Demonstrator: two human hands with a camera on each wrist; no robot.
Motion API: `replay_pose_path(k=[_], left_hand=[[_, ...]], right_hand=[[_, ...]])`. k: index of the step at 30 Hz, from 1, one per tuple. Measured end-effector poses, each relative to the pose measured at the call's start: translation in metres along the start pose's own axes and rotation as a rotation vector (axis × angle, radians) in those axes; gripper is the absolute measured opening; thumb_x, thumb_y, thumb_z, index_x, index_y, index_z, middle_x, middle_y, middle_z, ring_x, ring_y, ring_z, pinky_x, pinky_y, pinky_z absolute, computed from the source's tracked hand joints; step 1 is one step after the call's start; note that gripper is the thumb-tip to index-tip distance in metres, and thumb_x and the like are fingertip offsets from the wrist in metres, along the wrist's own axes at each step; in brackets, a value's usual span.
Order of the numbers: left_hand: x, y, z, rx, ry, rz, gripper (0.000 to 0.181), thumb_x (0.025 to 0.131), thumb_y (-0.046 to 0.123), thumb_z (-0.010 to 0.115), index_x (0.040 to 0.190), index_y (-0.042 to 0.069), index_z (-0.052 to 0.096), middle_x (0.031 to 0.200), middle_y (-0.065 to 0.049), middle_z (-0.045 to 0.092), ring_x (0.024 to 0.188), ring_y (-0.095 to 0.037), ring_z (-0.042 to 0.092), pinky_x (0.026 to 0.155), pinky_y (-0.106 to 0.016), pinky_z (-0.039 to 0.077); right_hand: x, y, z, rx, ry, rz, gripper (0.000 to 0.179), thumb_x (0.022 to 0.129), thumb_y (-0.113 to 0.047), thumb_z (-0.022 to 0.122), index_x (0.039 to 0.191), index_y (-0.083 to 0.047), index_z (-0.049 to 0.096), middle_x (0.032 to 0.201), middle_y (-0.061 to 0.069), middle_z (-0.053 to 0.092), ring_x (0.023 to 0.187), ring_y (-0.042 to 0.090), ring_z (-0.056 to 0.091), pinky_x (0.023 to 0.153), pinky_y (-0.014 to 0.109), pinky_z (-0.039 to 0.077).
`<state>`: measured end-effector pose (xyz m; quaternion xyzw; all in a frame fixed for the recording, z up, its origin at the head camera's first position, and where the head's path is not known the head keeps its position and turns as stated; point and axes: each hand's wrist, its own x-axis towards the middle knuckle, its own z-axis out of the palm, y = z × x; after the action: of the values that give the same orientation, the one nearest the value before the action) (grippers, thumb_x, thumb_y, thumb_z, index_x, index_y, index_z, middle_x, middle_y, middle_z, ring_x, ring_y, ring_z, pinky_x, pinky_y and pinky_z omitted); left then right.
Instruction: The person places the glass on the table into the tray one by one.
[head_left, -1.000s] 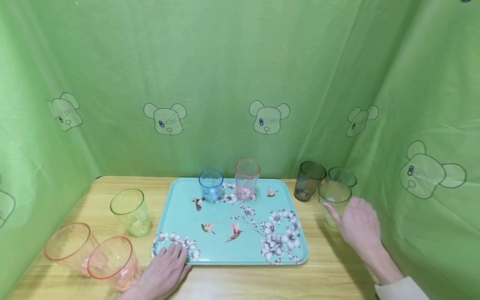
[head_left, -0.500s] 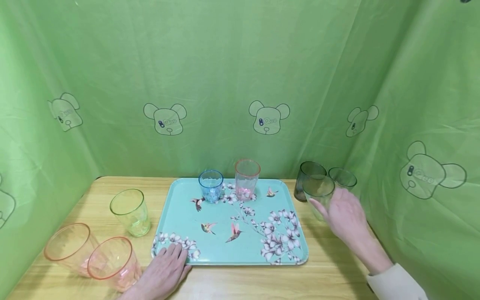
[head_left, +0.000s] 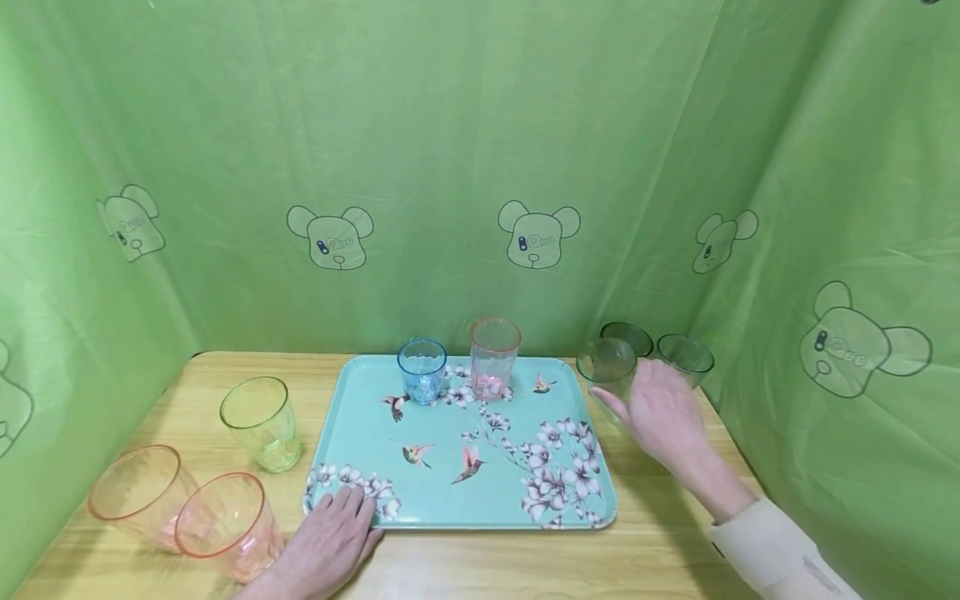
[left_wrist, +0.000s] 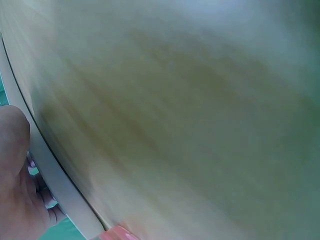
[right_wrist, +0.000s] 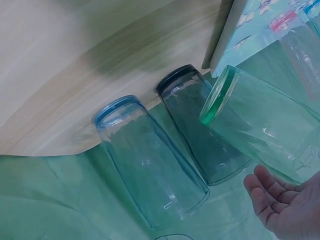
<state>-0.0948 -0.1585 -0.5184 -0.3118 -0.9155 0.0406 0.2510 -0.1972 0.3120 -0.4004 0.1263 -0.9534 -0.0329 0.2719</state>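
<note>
My right hand (head_left: pixel 667 415) grips a clear green-rimmed glass tumbler (head_left: pixel 604 363) from its right side, close to the tray's right edge. In the right wrist view the green tumbler (right_wrist: pixel 260 125) is tilted in the image, with curled fingers (right_wrist: pixel 272 192) against its far side. My left hand (head_left: pixel 330 533) rests over the near-left corner of a turquoise tray (head_left: pixel 360 433) printed with birds and blossoms. The left wrist view shows its fingers at the tray rim (left_wrist: pixel 55 185). On the tray's far side stand a small blue glass (head_left: pixel 423 375) and a pink-rimmed glass (head_left: pixel 493 358).
Right of the tray stand a dark grey glass (head_left: pixel 628 335) and a greenish glass (head_left: pixel 686 357), both partly hidden. On the left are a green glass (head_left: pixel 262 425) and two pink-orange glasses (head_left: pixel 150 492). Green curtains (head_left: pixel 427 167) enclose the wooden table (head_left: pixel 480 567).
My right hand has carried the green-rimmed tumbler left toward the tray, and it now partly covers the dark grey glass. The left hand and tray have stayed put.
</note>
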Motion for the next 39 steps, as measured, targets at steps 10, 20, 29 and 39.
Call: replay_pose_path(k=[10,20,29,39], left_hand=[[0.0,0.0,-0.001,-0.001,-0.009,-0.002,0.032,0.096,0.045,0.067,0.089,0.019,0.048,0.082,0.006,0.034,0.075,-0.01,0.031,0.065,-0.024,0.027],[0.001,-0.001,0.0,-0.002,-0.026,-0.002,0.032,0.097,0.045,0.066,0.09,0.019,0.05,0.082,0.006,0.035,0.075,-0.011,0.033,0.064,-0.025,0.028],[0.0,-0.001,0.001,0.018,-0.012,0.009,0.032,0.099,0.046,0.064,0.09,0.018,0.05,0.082,0.005,0.036,0.075,-0.012,0.033,0.065,-0.025,0.028],[0.0,-0.001,0.002,0.012,-0.04,-0.001,0.033,0.099,0.046,0.064,0.09,0.018,0.05,0.082,0.005,0.035,0.075,-0.012,0.031,0.065,-0.025,0.026]], right_hand=[[0.016,-0.009,0.012,0.024,-0.031,-0.004,0.063,0.097,-0.056,0.067,0.089,0.005,0.049,0.077,0.013,0.047,0.065,0.024,0.04,0.061,0.035,0.036],[0.028,-0.02,0.024,0.029,-0.067,0.002,0.062,0.096,-0.056,0.069,0.09,0.002,0.046,0.078,0.011,0.043,0.069,0.024,0.039,0.064,0.035,0.036],[0.036,-0.029,0.033,0.083,-0.054,0.02,0.063,0.096,-0.057,0.069,0.092,0.002,0.047,0.081,0.013,0.045,0.07,0.025,0.04,0.065,0.036,0.036],[0.041,-0.033,0.041,0.219,-0.114,0.123,0.073,0.103,-0.059,0.056,0.11,0.013,0.051,0.093,0.022,0.054,0.079,0.032,0.051,0.073,0.044,0.048]])
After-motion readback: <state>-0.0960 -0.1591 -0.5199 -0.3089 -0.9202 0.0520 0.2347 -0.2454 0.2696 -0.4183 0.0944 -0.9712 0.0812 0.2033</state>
